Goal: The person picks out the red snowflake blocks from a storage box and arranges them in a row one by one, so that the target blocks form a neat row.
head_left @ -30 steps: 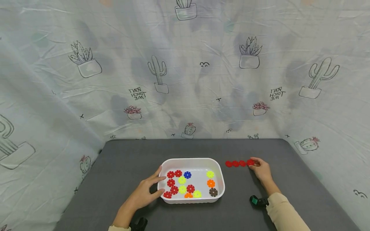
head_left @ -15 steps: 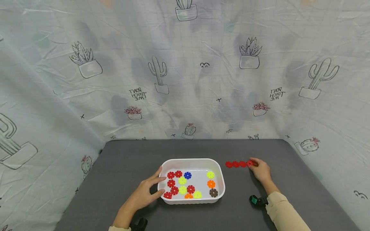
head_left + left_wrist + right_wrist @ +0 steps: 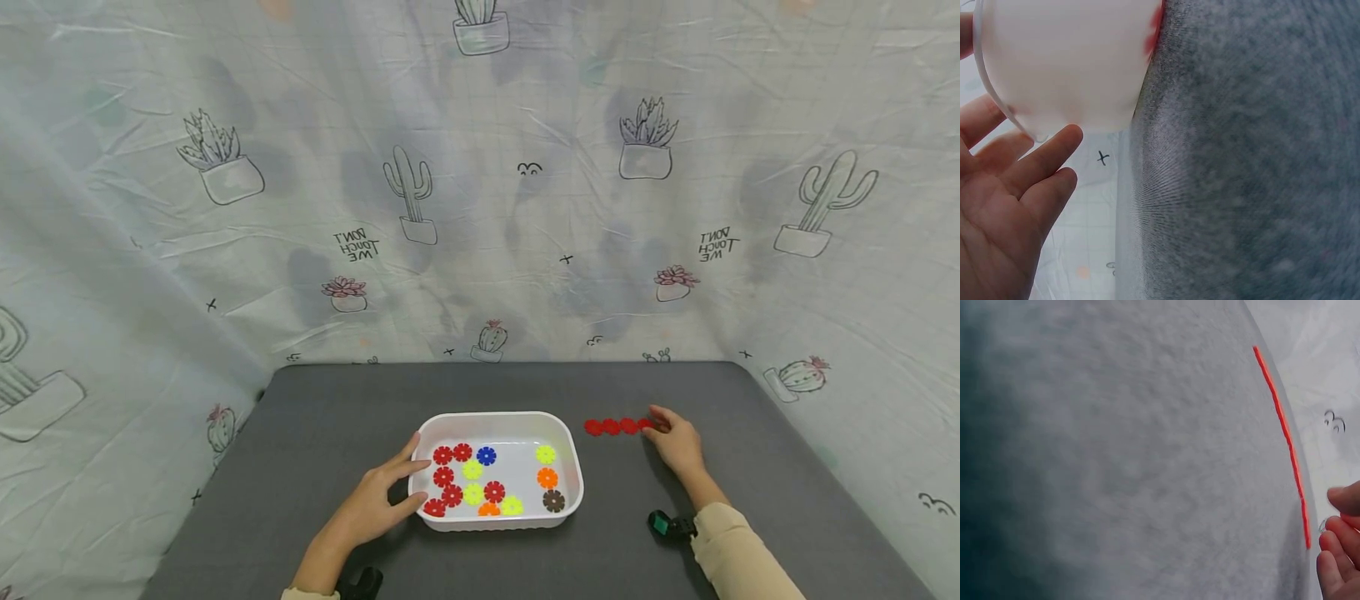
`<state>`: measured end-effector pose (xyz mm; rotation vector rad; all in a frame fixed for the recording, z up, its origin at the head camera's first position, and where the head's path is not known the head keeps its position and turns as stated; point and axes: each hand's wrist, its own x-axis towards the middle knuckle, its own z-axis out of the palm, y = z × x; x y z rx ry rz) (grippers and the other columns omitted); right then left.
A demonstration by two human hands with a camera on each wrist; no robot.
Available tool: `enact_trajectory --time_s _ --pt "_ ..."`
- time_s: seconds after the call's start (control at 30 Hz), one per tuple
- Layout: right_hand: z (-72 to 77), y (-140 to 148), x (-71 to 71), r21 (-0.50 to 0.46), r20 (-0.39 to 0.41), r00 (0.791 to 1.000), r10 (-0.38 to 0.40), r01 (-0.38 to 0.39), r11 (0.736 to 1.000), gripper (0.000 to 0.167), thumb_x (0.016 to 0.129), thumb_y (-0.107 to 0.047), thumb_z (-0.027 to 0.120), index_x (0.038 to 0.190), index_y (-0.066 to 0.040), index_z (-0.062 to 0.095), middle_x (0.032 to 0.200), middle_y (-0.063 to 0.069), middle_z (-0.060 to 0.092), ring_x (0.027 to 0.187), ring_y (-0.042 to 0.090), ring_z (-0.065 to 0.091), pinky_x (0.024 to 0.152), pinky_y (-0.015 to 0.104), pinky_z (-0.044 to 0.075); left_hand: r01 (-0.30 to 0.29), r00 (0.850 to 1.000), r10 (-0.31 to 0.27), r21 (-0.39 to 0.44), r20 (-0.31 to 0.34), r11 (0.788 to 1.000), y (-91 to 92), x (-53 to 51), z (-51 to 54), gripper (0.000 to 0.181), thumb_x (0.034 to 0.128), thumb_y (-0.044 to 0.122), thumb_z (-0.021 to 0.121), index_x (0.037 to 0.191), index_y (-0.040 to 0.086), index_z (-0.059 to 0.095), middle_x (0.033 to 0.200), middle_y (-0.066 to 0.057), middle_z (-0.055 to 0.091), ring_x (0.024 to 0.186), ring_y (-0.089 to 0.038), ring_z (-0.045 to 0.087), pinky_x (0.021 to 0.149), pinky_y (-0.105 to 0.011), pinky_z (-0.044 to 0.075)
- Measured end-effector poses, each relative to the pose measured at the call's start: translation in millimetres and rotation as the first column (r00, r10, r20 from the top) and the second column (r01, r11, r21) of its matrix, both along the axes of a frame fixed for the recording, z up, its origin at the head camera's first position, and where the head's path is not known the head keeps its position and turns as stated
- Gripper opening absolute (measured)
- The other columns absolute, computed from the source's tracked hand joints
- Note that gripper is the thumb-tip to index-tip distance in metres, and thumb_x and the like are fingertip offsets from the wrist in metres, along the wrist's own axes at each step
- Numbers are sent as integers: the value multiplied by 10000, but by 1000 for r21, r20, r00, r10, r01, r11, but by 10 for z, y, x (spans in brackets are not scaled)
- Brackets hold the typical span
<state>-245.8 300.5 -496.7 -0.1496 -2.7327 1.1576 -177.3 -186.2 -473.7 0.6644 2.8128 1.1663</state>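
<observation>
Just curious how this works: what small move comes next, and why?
Probably move the right hand, if empty (I can't tell), towards the white plastic tray: the row of red notched plastic discs lies flat, and more red discs lie inside the tray.

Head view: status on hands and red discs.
Left hand touching white tray. Right hand at right end of red disc row, grip unclear. Row on grey table, last disc partly hidden by that hand.

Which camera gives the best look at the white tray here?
The head view: it shows nearly the whole white tray and the discs inside. The left wrist view catches only part of its outer wall; the right wrist view, none of it.
</observation>
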Motion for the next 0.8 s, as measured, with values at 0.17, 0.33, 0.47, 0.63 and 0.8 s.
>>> enact_trajectory --time_s 0.17,0.33,0.47,0.63,0.8 --pt "67 -110 19 -15 -4 999 38 -38 999 502 918 -135 605 1362 47 456 1334 280 508 1162 430 529 871 500 493 0 1000 0 -2 -17 1000 -6 0 -9 500 875 365 654 1299 107 593 1545 -74 293 1358 -307 378 1020 -584 368" --pt "144 -272 23 -87 -23 996 89 -91 992 511 914 -117 621 1357 65 444 1339 288 501 1199 420 517 933 492 470 11 998 -11 -5 -61 1000 -16 -3 -43 467 877 340 660 1289 127 603 1536 -78 312 1345 -296 397 1005 -570 394" --pt "244 -446 32 -155 -74 988 133 -144 977 513 899 -87 637 1347 73 444 1340 279 506 1226 406 499 982 488 437 11 997 -12 -9 -76 1000 -22 -8 -60 456 877 340 660 1286 147 606 1534 -76 319 1338 -295 407 998 -568 401" --pt "410 -695 96 -205 -139 967 213 -239 949 518 881 -99 662 1337 46 461 1339 246 522 1238 386 492 996 497 423 12 997 -12 -3 -72 1000 -22 -10 -53 458 875 343 660 1285 146 607 1533 -82 320 1337 -304 408 998 -578 396" --pt "544 -917 165 -249 -190 932 308 -350 903 525 867 -91 678 1327 46 466 1336 234 528 1241 379 495 1004 508 409 13 998 -14 -3 -60 1000 -18 -16 -43 471 876 348 658 1290 132 602 1538 -73 310 1344 -301 399 1006 -579 387"
